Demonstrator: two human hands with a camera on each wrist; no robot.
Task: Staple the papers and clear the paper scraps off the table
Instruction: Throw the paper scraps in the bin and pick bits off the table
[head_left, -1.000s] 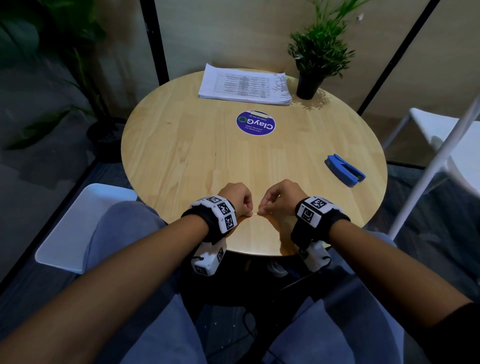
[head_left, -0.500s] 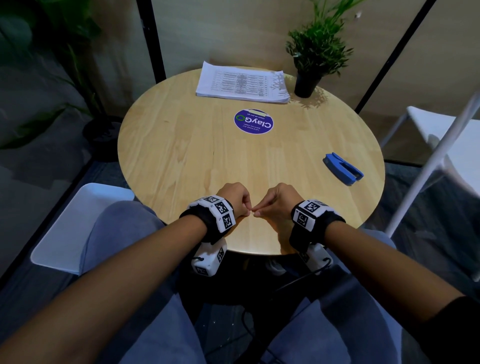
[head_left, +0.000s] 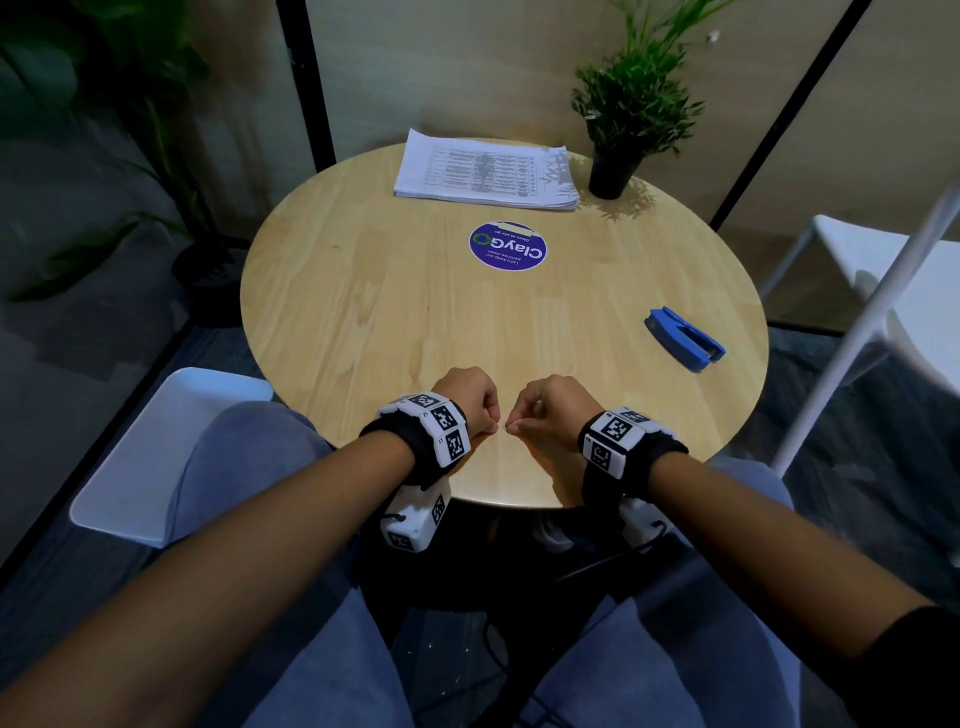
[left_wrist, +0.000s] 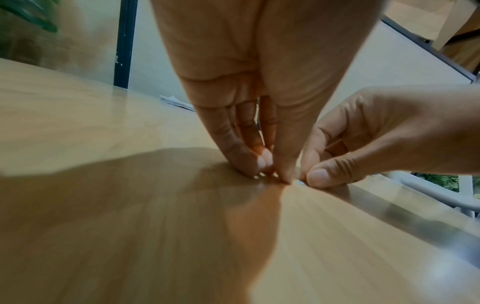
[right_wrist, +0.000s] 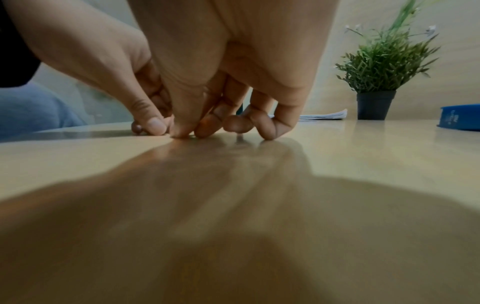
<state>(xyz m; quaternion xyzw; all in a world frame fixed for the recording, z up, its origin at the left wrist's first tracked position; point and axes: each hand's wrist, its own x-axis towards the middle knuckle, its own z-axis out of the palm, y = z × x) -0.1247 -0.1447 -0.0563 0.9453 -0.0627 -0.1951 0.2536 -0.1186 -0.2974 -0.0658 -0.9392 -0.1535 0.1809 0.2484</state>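
Since a moment ago our hands have barely shifted, fingertips still meeting at the near bench (head_left: 363, 322) edge; our left hand (head_left: 470, 397) and right hand (head_left: 553, 408) each pinch one tiny glinting scrap (left_wrist: 298, 181); the blue stapler (head_left: 684, 338) lies well right; the papers (head_left: 485, 169) lie far across, beside the potted plant (head_left: 631, 114).

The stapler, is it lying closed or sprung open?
Sprung open: the stapler lies on the table with its two blue arms splayed apart in a V.
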